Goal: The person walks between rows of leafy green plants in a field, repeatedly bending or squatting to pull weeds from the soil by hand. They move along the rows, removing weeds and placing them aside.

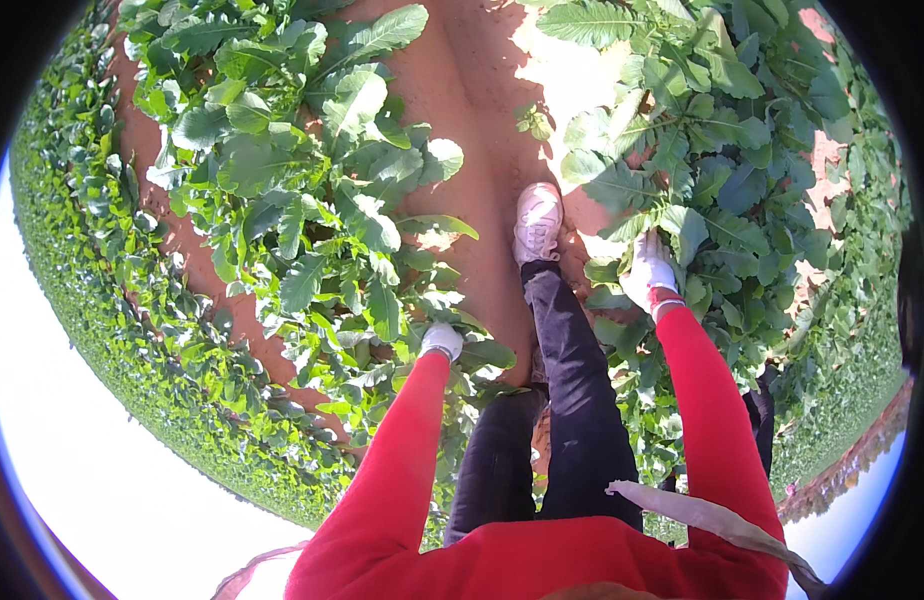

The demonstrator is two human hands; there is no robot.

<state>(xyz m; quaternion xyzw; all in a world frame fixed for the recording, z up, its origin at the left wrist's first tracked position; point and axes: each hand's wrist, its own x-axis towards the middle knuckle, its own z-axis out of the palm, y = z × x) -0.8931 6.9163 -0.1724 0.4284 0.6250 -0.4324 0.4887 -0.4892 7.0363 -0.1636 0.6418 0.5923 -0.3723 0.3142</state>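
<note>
My left hand (441, 341), in a white glove, is at the near edge of the left row of leafy green plants (304, 187). Leaves cover its fingers, so whether it grips anything is hidden. On the other side, my right hand (648, 271), also white-gloved, reaches into the right row of leafy plants (702, 165). Its fingers lie extended against the foliage, with a broad green leaf (685, 229) beside the fingertips. Whether a stem is between those fingers cannot be made out.
Between the rows runs a furrow of reddish soil (462, 112), where my pale shoe (538, 217) stands. A small seedling (533, 121) grows ahead of it. Dark trousers of another person (762, 412) show behind my right arm. A pale cloth strap (694, 510) hangs near my chest.
</note>
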